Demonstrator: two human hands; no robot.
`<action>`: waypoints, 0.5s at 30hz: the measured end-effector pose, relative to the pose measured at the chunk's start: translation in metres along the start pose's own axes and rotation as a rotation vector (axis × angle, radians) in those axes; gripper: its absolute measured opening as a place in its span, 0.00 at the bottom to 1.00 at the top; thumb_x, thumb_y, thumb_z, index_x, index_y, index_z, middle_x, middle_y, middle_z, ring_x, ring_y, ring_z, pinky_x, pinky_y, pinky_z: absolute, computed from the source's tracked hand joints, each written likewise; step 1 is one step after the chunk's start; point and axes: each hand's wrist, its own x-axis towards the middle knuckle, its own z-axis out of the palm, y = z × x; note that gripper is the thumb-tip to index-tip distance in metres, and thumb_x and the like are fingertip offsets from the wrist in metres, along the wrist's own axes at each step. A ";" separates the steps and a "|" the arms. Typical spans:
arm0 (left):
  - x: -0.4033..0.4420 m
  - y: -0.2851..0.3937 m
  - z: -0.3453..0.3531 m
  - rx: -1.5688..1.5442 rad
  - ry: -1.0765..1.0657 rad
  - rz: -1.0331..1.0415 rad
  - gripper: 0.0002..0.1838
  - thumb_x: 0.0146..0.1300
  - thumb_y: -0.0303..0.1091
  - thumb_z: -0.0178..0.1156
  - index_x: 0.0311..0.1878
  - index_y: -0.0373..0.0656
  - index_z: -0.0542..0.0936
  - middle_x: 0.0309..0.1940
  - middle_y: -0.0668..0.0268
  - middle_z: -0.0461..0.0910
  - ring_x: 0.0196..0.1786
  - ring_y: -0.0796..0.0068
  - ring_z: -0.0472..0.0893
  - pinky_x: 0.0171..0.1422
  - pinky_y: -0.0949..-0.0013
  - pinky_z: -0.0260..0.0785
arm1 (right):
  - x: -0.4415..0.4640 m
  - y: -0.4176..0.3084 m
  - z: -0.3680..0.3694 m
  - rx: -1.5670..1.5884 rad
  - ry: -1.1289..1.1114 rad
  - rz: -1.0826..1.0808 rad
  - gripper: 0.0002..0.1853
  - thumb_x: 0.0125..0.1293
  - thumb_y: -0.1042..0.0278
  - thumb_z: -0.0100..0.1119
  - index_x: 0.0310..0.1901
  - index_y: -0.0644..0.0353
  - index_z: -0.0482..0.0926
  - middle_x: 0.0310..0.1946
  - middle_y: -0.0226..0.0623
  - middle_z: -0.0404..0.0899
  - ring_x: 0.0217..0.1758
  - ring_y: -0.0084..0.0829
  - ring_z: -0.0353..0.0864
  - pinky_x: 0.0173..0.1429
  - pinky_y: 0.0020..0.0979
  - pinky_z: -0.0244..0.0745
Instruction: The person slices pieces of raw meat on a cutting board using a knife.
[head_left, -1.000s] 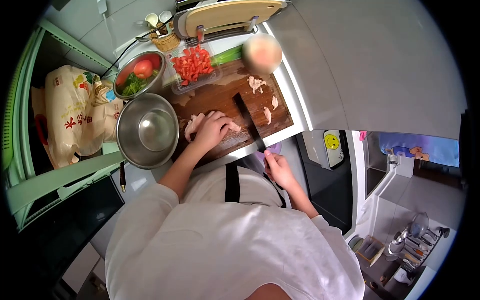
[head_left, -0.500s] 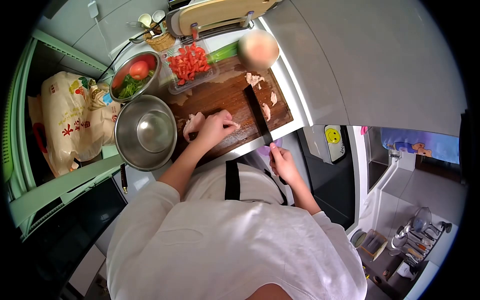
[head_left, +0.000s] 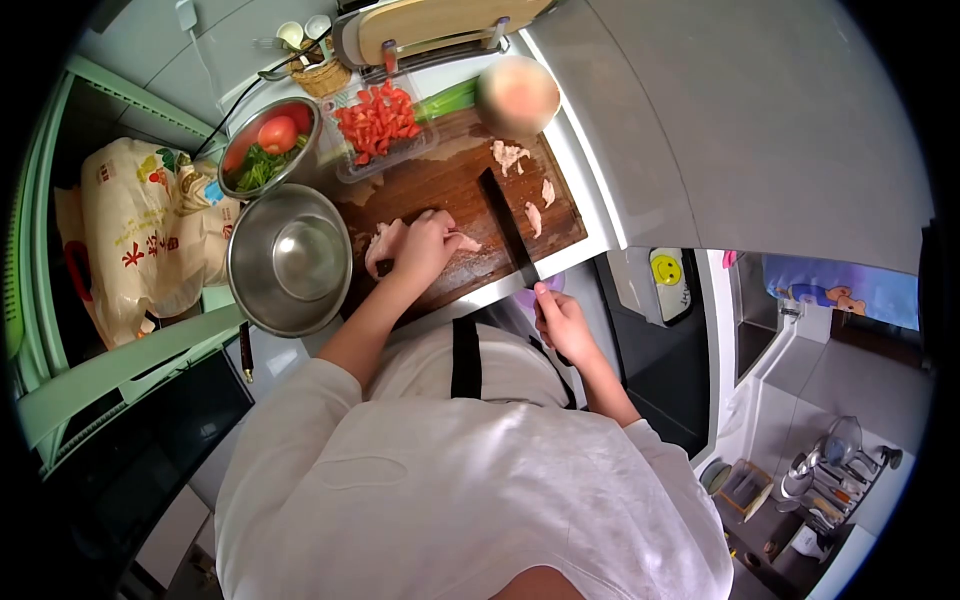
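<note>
My left hand [head_left: 428, 245] presses with curled fingers on a piece of pale raw meat [head_left: 385, 243], which shows on both sides of the hand on the wooden cutting board [head_left: 440, 180]. My right hand [head_left: 562, 322] is closed round the handle of a dark-bladed knife [head_left: 508, 228]. The blade lies over the board, to the right of the meat and apart from it. Small meat pieces [head_left: 509, 156] rest beyond the blade, at the board's right part.
Left of the board stand an empty steel bowl [head_left: 291, 260] and a bowl with a tomato [head_left: 277, 134] and greens. Cut red pieces [head_left: 377, 122] fill a clear tray. A blurred round container [head_left: 517, 97] stands at the board's far right corner.
Over the last second the knife first swung right, then came slightly back left. My left hand has shifted a little left from half a second ago, its fingers lower on the meat.
</note>
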 end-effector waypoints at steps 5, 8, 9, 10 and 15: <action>-0.018 0.008 -0.015 0.269 0.007 0.203 0.06 0.53 0.28 0.64 0.35 0.40 0.80 0.43 0.61 0.79 0.46 0.58 0.78 0.52 0.59 0.71 | 0.002 0.006 0.003 -0.153 -0.031 -0.045 0.32 0.75 0.42 0.47 0.23 0.64 0.74 0.15 0.31 0.70 0.19 0.24 0.67 0.27 0.31 0.64; -0.031 0.010 -0.010 0.194 0.043 0.359 0.09 0.55 0.27 0.65 0.40 0.40 0.82 0.44 0.63 0.79 0.49 0.60 0.78 0.53 0.60 0.71 | 0.000 0.004 0.009 -0.226 -0.043 -0.095 0.33 0.75 0.42 0.46 0.23 0.67 0.74 0.16 0.35 0.71 0.22 0.28 0.69 0.31 0.35 0.67; -0.033 0.011 -0.006 0.147 0.077 0.416 0.10 0.55 0.26 0.65 0.42 0.40 0.83 0.43 0.64 0.79 0.49 0.60 0.77 0.53 0.59 0.71 | -0.002 0.001 0.010 -0.241 -0.048 -0.095 0.33 0.75 0.42 0.46 0.24 0.68 0.75 0.16 0.37 0.71 0.22 0.30 0.69 0.32 0.36 0.68; -0.033 0.011 -0.002 0.159 0.093 0.430 0.11 0.55 0.26 0.65 0.43 0.40 0.83 0.43 0.63 0.79 0.49 0.59 0.77 0.53 0.59 0.71 | -0.002 -0.001 0.012 -0.256 -0.054 -0.096 0.33 0.75 0.42 0.46 0.24 0.69 0.75 0.16 0.39 0.71 0.23 0.31 0.70 0.33 0.37 0.68; -0.033 0.005 0.012 0.175 0.144 0.475 0.12 0.55 0.26 0.66 0.44 0.38 0.83 0.43 0.62 0.78 0.48 0.59 0.77 0.53 0.59 0.71 | 0.001 -0.009 0.016 -0.348 -0.034 -0.145 0.34 0.75 0.43 0.46 0.29 0.74 0.76 0.19 0.53 0.73 0.26 0.43 0.74 0.38 0.42 0.70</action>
